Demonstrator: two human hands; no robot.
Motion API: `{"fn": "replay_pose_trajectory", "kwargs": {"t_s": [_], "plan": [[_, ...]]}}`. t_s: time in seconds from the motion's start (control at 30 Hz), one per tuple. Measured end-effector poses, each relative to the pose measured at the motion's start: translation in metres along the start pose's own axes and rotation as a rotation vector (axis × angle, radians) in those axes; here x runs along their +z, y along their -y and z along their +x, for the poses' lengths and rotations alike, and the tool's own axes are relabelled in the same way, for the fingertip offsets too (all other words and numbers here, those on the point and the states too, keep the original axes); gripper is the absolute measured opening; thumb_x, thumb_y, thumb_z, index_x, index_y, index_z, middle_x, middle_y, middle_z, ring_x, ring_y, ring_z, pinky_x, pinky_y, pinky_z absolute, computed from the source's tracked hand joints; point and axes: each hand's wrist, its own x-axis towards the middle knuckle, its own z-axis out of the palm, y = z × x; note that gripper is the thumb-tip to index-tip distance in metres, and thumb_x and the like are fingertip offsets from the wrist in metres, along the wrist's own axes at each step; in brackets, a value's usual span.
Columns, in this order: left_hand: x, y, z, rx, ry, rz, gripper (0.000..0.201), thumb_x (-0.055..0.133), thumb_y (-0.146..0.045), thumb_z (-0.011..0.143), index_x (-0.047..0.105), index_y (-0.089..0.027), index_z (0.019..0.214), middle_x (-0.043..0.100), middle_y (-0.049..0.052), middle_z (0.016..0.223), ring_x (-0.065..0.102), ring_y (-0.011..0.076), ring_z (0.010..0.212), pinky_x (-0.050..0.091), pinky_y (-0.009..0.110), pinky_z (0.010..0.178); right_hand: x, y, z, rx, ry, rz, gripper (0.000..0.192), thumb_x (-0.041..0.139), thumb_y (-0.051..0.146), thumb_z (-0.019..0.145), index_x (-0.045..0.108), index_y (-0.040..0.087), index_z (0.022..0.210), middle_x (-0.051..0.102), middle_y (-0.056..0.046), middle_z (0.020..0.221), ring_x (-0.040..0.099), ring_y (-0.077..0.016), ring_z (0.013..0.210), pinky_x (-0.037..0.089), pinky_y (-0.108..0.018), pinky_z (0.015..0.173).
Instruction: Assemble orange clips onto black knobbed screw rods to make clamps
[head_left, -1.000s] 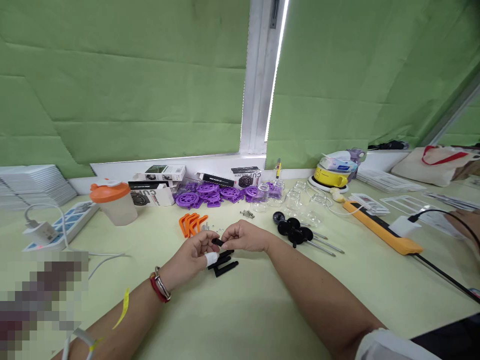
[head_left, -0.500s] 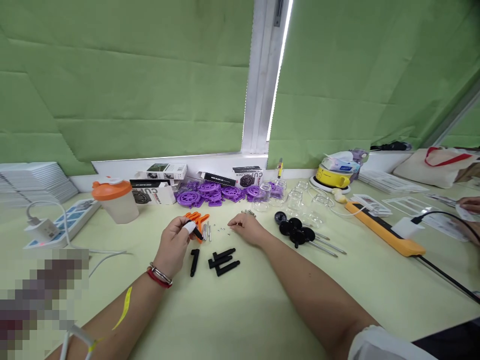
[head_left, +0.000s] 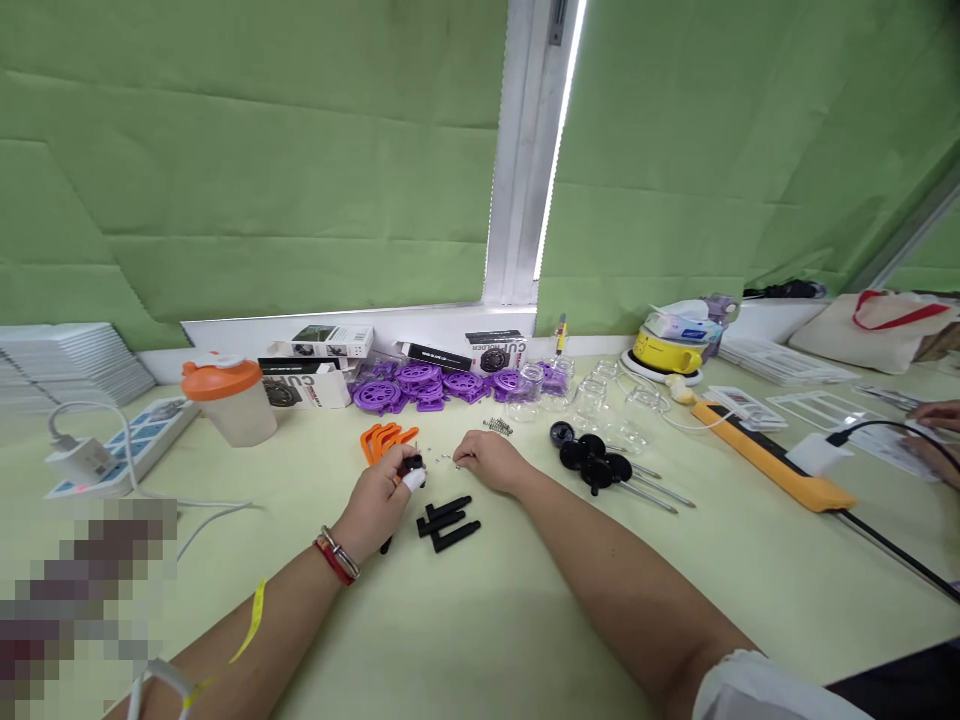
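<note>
Step in hand, judged: fitting hardware. Left hand [head_left: 379,500] pinches small black part [head_left: 413,465]; right hand [head_left: 487,462], fingertips narrowed, touches tiny screws [head_left: 442,459]. Black bars [head_left: 448,522] just below fingers. Next: fine pinch, aligned insertion.

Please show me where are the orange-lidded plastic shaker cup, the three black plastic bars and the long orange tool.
Orange-lidded plastic shaker cup [head_left: 227,402]: head view, cup wall.
Three black plastic bars [head_left: 447,524]: head view, middle bar.
Long orange tool [head_left: 772,456]: head view, mid-body.
</note>
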Motion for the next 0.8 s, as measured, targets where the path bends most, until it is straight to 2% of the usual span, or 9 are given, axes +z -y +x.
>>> {"fn": "replay_pose_trajectory", "kwargs": {"t_s": [0.2, 0.37, 0.43, 0.6, 0.8], "plan": [[0.001, -0.001, 0.002, -0.004, 0.096, 0.080, 0.018, 0.048, -0.027, 0.082, 0.053, -0.023, 0.098, 0.064, 0.003, 0.087, 0.054, 0.0176, 0.071, 0.042, 0.031, 0.066, -0.001, 0.002, -0.001, -0.020, -0.007, -0.024, 0.017, 0.056, 0.015, 0.081, 0.072, 0.020, 0.080, 0.066, -0.003, 0.090, 0.059, -0.0152, 0.084, 0.041, -0.025, 0.076], [0.005, -0.002, 0.001, 0.005, 0.114, 0.062, 0.015, 0.048, -0.027, 0.083, 0.054, -0.022, 0.096, 0.062, 0.002, 0.083, 0.054, 0.0173, 0.072, 0.042, 0.031, 0.066, -0.001, 0.002, -0.002, -0.009, -0.025, -0.011, 0.016, 0.054, 0.014, 0.082, 0.069, 0.018, 0.078, 0.065, -0.004, 0.089, 0.058, -0.0152, 0.081, 0.041, -0.027, 0.074], [0.006, -0.001, 0.001, 0.011, 0.118, 0.056, 0.015, 0.048, -0.026, 0.082, 0.054, -0.022, 0.095, 0.061, 0.002, 0.083, 0.054, 0.0171, 0.072, 0.042, 0.030, 0.066, -0.002, 0.005, -0.003, -0.023, -0.076, 0.059, 0.016, 0.053, 0.013, 0.082, 0.068, 0.017, 0.079, 0.064, -0.004, 0.088, 0.058, -0.0145, 0.081, 0.041, -0.026, 0.075], [0.008, 0.000, 0.003, 0.041, 0.121, 0.031, 0.015, 0.046, -0.024, 0.083, 0.053, -0.022, 0.096, 0.060, 0.002, 0.082, 0.055, 0.0171, 0.073, 0.042, 0.030, 0.067, -0.003, 0.028, -0.006, -0.118, -0.258, 0.399, 0.012, 0.054, 0.016, 0.083, 0.065, 0.016, 0.082, 0.061, -0.003, 0.082, 0.057, -0.0123, 0.077, 0.044, -0.025, 0.074], [0.008, -0.003, 0.004, 0.067, 0.115, 0.057, 0.016, 0.048, -0.026, 0.083, 0.055, -0.021, 0.097, 0.057, 0.001, 0.077, 0.052, 0.0164, 0.070, 0.041, 0.029, 0.065, 0.004, 0.047, -0.008, -0.163, -0.239, 0.581, 0.010, 0.055, 0.017, 0.083, 0.065, 0.017, 0.083, 0.060, -0.002, 0.082, 0.058, -0.0130, 0.079, 0.045, -0.026, 0.075]]}}
